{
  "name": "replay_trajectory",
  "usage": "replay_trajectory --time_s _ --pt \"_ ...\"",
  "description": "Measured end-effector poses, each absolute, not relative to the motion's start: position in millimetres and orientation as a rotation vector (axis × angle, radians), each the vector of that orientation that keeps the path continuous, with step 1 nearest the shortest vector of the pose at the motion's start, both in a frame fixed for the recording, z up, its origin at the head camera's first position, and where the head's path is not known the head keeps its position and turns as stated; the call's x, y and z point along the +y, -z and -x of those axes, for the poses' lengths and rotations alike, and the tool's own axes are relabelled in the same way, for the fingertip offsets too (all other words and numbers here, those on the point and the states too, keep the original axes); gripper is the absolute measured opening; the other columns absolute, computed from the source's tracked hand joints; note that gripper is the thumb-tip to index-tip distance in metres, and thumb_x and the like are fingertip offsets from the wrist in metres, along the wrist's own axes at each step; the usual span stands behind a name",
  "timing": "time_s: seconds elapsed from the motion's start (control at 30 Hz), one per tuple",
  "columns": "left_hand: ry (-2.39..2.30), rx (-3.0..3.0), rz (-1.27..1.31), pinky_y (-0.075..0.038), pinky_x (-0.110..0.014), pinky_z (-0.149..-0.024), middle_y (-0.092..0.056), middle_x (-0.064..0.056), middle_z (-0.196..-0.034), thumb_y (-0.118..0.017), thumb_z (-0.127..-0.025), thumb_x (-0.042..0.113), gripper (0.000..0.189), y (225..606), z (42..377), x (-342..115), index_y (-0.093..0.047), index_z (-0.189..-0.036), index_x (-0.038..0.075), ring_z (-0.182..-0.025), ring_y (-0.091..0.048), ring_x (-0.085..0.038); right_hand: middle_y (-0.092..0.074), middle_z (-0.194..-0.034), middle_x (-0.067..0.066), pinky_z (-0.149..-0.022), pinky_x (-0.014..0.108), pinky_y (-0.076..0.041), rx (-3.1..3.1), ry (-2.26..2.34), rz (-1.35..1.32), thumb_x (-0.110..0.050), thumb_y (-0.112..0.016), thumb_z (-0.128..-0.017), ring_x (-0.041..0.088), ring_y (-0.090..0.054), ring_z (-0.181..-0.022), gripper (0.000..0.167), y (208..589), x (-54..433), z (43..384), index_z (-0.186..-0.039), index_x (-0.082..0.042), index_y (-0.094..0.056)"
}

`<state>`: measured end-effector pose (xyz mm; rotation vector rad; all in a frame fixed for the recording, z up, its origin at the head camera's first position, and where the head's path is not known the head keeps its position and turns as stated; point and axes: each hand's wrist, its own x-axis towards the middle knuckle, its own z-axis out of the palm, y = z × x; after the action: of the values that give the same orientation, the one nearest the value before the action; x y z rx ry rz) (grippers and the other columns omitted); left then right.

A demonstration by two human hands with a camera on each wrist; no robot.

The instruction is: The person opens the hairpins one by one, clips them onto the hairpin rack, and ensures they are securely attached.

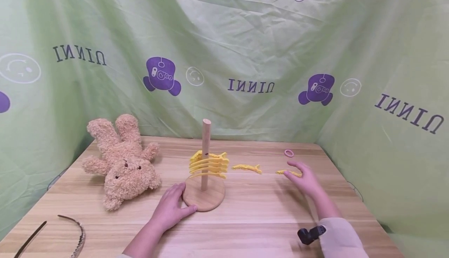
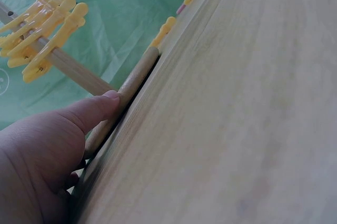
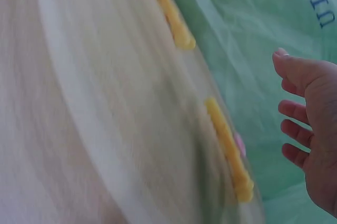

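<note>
My left hand (image 1: pixel 171 208) holds the round base (image 1: pixel 212 198) of a wooden stand at its left rim, the thumb lying over the edge in the left wrist view. Several yellow hair clips (image 1: pixel 210 166) jut out from the upright post (image 1: pixel 206 133). Right of the stand, one yellow hair clip (image 1: pixel 247 168) lies on the table. A second loose clip (image 1: pixel 280 172) lies farther right, partly covered by the thumb of my right hand (image 1: pixel 306 179) in the head view. The right wrist view shows that hand (image 3: pixel 316 113) raised off the tabletop, fingers loosely bent around nothing.
A pink ring (image 1: pixel 289 153) lies behind the right hand. At the left, a plush bear (image 1: pixel 129 164) lies on its back. Two headbands, one plain dark (image 1: pixel 30 237) and one patterned (image 1: pixel 82 234), lie at the front left. A green printed cloth (image 1: pixel 224 55) surrounds the wooden table (image 1: pixel 252 219).
</note>
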<state>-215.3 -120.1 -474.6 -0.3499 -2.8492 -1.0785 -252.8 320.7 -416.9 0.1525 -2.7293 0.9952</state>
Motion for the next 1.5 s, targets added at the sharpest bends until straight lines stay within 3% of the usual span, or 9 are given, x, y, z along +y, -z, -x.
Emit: replay_trajectory --time_s 0.27,0.63,1.07,1.37,1.5 --pt "1.083 -2.848 0.348 -0.024 -0.059 -0.119 -0.044 -0.026 -0.148 -0.078 -0.077 0.049 0.093 474 215 -121 -0.044 -0.142 -0.008 -0.142 -0.034 -0.046 -0.041 -0.145 0.034 -0.114 0.067 -0.025 -2.813 -0.99 -0.041 -0.029 -0.065 -0.094 0.054 -0.034 -0.135 0.059 435 348 253 -0.14 0.004 -0.046" --pt "1.091 -2.854 0.348 -0.024 -0.059 -0.119 -0.044 -0.025 -0.148 -0.077 -0.077 0.05 0.092 476 215 -121 -0.044 -0.142 -0.007 -0.142 -0.033 -0.045 -0.042 -0.139 0.041 -0.109 0.065 -0.034 -2.928 -0.886 0.066 -0.03 -0.065 -0.094 0.057 -0.04 -0.129 0.069 451 376 259 -0.142 0.011 -0.037" --pt "1.093 -2.859 0.341 -0.024 -0.06 -0.119 -0.044 -0.025 -0.148 -0.078 -0.077 0.049 0.093 475 214 -120 -0.044 -0.142 -0.007 -0.142 -0.033 -0.045 -0.051 -0.129 0.04 -0.105 0.063 -0.039 -2.923 -0.774 0.059 -0.017 -0.062 -0.094 0.054 -0.048 -0.121 0.051 454 381 261 -0.132 0.014 -0.048" --pt "1.086 -2.84 0.349 -0.024 -0.06 -0.119 -0.045 -0.025 -0.147 -0.078 -0.076 0.048 0.092 477 215 -120 -0.045 -0.141 -0.007 -0.142 -0.034 -0.045 -0.061 -0.111 0.027 -0.094 0.058 -0.046 -2.915 -0.791 0.073 -0.028 -0.071 -0.088 0.04 -0.057 -0.103 0.046 457 379 260 -0.117 0.006 -0.057" --pt "1.088 -2.841 0.351 -0.024 -0.059 -0.119 -0.045 -0.025 -0.148 -0.078 -0.077 0.048 0.091 477 215 -120 -0.045 -0.141 -0.007 -0.142 -0.034 -0.045 -0.062 -0.109 0.025 -0.092 0.056 -0.047 -2.888 -0.854 0.121 -0.031 -0.071 -0.089 0.037 -0.058 -0.1 0.048 457 372 255 -0.116 0.005 -0.055"
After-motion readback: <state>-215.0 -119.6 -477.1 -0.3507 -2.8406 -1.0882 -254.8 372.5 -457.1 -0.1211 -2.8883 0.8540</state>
